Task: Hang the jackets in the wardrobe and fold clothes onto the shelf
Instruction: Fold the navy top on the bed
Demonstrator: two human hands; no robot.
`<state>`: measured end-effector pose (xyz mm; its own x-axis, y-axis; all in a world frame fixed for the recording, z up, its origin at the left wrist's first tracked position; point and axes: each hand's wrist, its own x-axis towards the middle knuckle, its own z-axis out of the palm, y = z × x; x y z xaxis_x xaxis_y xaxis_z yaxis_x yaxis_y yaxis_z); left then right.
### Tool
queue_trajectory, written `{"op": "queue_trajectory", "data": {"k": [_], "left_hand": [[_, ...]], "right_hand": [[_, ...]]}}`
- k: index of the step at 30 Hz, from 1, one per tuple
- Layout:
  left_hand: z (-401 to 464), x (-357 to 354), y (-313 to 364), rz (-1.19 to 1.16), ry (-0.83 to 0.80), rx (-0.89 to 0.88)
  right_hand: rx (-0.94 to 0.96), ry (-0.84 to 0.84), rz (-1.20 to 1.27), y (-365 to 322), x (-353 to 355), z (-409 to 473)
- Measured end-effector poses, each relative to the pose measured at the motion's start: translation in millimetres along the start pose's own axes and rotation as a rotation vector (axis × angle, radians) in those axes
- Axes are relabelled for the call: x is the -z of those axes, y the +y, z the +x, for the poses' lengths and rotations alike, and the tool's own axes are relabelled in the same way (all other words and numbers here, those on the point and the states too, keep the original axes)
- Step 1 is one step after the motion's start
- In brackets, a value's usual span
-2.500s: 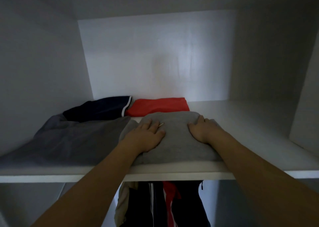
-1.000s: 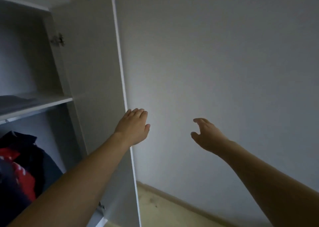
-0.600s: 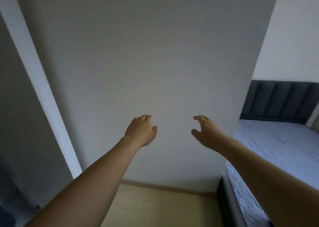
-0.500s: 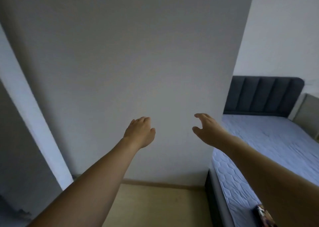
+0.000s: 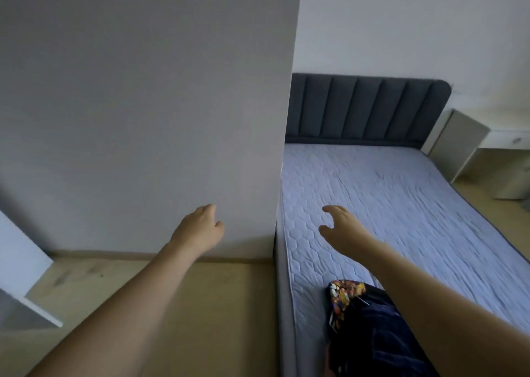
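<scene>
Presently: left hand (image 5: 198, 229) and right hand (image 5: 339, 227), both outstretched, fingers loosely spread and holding nothing; dark navy garment with multicoloured patterned lining (image 5: 370, 328) lying crumpled on pale quilted mattress (image 5: 401, 204), near edge.

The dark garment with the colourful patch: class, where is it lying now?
In the head view the dark garment lies at the lower right, on the mattress near its left edge, under the right forearm.

Home bedroom: bed (image 5: 387, 204), headboard (image 5: 364, 110)
</scene>
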<state>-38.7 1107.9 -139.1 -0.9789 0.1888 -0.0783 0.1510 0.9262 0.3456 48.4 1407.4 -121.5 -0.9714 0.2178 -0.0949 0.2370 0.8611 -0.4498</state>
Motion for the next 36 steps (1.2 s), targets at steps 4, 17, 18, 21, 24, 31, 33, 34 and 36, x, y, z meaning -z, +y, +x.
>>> {"op": "queue_trajectory", "data": {"k": [4, 17, 18, 21, 24, 31, 33, 34, 36], "left_hand": [[11, -66, 57, -0.031, -0.106, 0.005], [-12, -310, 243, -0.104, -0.335, 0.14], [-16, -334, 253, -0.105, -0.372, 0.124], [-17, -404, 274, -0.104, -0.459, 0.09], [-18, -484, 285, -0.127, -0.549, 0.084], [-36, -639, 298, 0.079, -0.49, 0.084], [-32, -658, 301, 0.127, -0.4, 0.164], [-30, -665, 302, 0.157, -0.386, 0.176], [-26, -671, 303, 0.216, -0.373, 0.156]], "right_hand": [[-0.046, -0.074, 0.024, 81, -10, -1], [-0.144, -0.457, -0.073, 369, -25, 43], [-0.14, -0.478, -0.068, 385, -34, 44], [-0.114, -0.565, -0.08, 435, -71, 47], [-0.133, -0.688, -0.117, 491, -125, 45], [-0.184, -0.719, -0.332, 590, -250, 19], [-0.214, -0.647, -0.364, 606, -270, 18], [-0.224, -0.614, -0.38, 611, -275, 20], [-0.188, -0.554, -0.404, 619, -280, 25]]}}
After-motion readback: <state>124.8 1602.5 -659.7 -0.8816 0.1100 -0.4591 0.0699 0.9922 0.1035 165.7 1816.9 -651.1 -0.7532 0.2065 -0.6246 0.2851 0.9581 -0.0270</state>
